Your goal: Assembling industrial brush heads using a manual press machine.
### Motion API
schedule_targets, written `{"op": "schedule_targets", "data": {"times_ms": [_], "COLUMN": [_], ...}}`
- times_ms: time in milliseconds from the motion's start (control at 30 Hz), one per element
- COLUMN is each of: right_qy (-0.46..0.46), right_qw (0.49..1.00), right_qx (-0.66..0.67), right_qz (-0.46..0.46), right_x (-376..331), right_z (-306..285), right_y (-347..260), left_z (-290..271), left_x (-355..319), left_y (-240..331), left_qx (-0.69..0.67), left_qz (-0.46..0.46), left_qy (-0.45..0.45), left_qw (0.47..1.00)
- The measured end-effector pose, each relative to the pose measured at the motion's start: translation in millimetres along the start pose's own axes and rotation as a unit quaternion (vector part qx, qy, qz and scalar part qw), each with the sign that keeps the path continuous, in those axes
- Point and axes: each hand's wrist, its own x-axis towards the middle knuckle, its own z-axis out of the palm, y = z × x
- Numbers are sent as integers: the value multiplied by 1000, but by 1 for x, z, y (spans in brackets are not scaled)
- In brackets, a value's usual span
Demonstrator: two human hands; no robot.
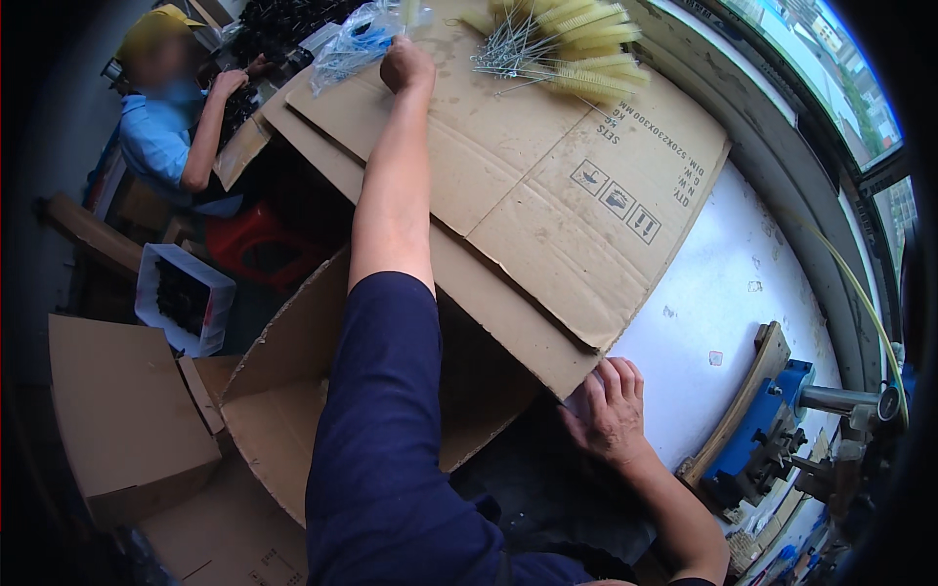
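Cardboard sheet [547,195] bears yellow brushes [586,49]; white bin [156,293] holds dark parts.

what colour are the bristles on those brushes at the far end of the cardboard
Pale yellow, on thin metal wire stems; the brushes lie on the flattened cardboard, seen in the head view.

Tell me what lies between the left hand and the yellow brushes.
In the head view, bare brown cardboard lies between the left hand and the yellow brushes, with only their wire stems spreading toward the hand.

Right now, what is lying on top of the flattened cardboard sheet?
On the cardboard sheet lie yellow bristle brushes, loose wire stems and a clear plastic bag. The left hand rests there too; whatever is beneath it is hidden.
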Motion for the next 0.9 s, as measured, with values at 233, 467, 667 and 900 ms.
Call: {"op": "schedule_targets", "data": {"times_ms": [233,467,667,900], "right_qy": [9,11,10,13], "right_qw": [1000,1000,1000,1000], "right_qx": [10,15,11,21], "right_qz": [-12,-13,-2,-5], "right_x": [4,4,2,2], "right_z": [-3,-4,-6,-2], "right_y": [-4,-2,2,0], "left_z": [-1,49,57,43], "left_x": [17,-16,-20,-13], "left_y": [78,109,122,112], "left_qx": [-172,-88,20,-65], "left_qz": [60,139,138,55], "left_qy": [-28,-245,-280,-358], "left_qw": [983,955,950,930]}}
